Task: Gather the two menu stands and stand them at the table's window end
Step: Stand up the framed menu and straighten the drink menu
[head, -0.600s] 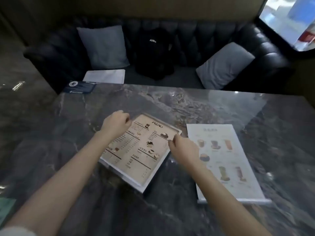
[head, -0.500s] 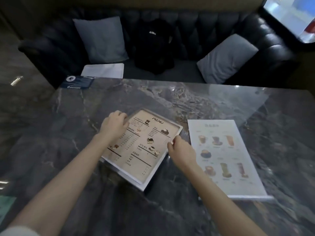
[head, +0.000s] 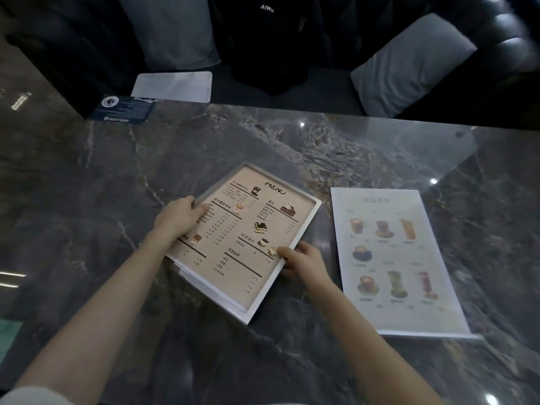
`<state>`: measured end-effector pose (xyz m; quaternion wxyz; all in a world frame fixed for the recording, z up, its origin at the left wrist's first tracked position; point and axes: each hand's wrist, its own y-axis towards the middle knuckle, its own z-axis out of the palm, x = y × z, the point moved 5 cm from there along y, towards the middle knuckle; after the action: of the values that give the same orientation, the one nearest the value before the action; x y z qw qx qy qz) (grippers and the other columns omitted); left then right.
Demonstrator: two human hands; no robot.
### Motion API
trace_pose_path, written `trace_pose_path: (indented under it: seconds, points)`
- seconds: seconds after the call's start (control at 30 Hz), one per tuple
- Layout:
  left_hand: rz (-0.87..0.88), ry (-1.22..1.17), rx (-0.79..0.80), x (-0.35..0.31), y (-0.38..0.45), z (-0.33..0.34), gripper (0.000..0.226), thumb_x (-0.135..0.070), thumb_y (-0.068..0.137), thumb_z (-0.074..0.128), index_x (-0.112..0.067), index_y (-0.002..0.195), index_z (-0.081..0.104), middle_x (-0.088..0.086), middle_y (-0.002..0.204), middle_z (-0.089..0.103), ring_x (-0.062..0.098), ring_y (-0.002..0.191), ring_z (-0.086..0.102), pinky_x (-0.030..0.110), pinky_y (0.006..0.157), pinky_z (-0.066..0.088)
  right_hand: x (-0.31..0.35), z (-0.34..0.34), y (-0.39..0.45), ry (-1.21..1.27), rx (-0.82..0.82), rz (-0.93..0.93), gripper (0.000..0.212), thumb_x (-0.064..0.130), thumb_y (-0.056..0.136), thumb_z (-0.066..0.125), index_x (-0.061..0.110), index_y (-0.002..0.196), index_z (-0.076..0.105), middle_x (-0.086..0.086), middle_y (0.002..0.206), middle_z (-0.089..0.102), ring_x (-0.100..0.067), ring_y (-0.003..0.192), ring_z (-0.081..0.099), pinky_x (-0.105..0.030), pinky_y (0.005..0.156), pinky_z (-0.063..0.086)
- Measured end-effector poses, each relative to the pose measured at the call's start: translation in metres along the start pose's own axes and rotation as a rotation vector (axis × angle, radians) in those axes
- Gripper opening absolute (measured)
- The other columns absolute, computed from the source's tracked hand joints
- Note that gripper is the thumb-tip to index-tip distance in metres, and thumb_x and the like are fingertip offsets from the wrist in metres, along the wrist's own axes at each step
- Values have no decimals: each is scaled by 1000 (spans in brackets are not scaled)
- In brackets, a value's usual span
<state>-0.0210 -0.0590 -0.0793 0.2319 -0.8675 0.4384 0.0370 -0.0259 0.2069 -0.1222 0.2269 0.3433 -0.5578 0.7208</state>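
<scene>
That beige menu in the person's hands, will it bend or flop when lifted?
Probably not. The beige menu shows a thick white frame with straight edges, so it looks rigid. With the left hand and right hand on opposite edges it should lift level, though its glossy face may be slippery.

A beige menu stand (head: 248,238) headed "MENU", framed in white, is seen tilted, its near end raised off the dark marble table (head: 87,176). Just beside it, to the right, a white drinks menu stand (head: 394,258) is laid flat.
</scene>
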Motion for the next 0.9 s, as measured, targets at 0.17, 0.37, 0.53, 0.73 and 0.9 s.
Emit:
trace_pose_path:
  seconds: [0.17, 0.37, 0.53, 0.73, 0.9]
  points:
    - [13, -52, 13, 3, 3, 0, 36, -46, 91, 45, -12, 86, 52, 4, 83, 58, 22, 77, 54, 33, 65, 40, 3, 2, 2, 88, 51, 71, 31, 2, 80, 63, -3, 109, 54, -17, 102, 70, -28, 87, 71, -34, 65, 62]
    - [10, -150, 69, 0, 2, -5, 32, -40, 89, 51, -15, 71, 48, 1, 71, 56, 18, 65, 54, 29, 53, 39, 5, 4, 2, 81, 23, 63, 31, 2, 82, 62, -4, 110, 52, -18, 104, 69, -29, 89, 70, -34, 61, 62]
    - [6, -241, 116, -2, -4, -12, 31, -37, 90, 53, -20, 66, 44, -1, 67, 55, 13, 58, 53, 24, 48, 36, 10, 4, -3, 56, 39, 44, 23, 4, 81, 64, 5, 101, 52, -13, 101, 69, -26, 88, 71, -35, 64, 62]
    - [50, -469, 67, 2, -14, -31, 23, -34, 86, 59, -17, 72, 54, 1, 76, 65, 20, 73, 65, 26, 54, 44, 42, 8, -14, -28, 46, -74, 27, 4, 80, 66, 4, 104, 53, -3, 87, 69, -12, 68, 72, -26, 52, 58]
    - [52, -599, -16, -2, -14, -46, 47, -40, 82, 63, -4, 112, 60, 13, 110, 67, 28, 98, 65, 34, 75, 52, 74, 4, -21, -75, 44, -192, 25, 3, 80, 66, 6, 101, 52, -3, 85, 68, -17, 73, 70, -24, 49, 56]
